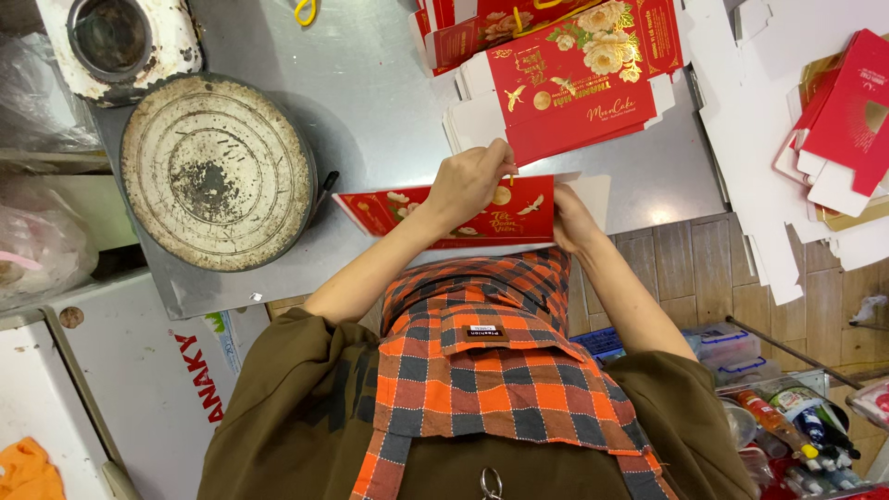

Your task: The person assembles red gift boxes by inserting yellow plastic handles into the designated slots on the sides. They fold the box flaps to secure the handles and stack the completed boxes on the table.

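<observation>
Red card, printed with gold and white flowers, makes up the flat box blank (454,211) held at the table (389,102) edge, just above the checked apron (491,370). The left hand (468,185) lies over its top edge, fingers curled together and pinching the card near 12 o'clock; the right hand (572,220) grips the right end at 3 o'clock, its fingers mostly hidden behind the card. It looks light, thin and springy, likely to crease, so best held by the edges near the fold lines. A stack (565,83) of 2 or more like blanks lies at 1 o'clock, a round pan (218,171) at 9 o'clock.
</observation>
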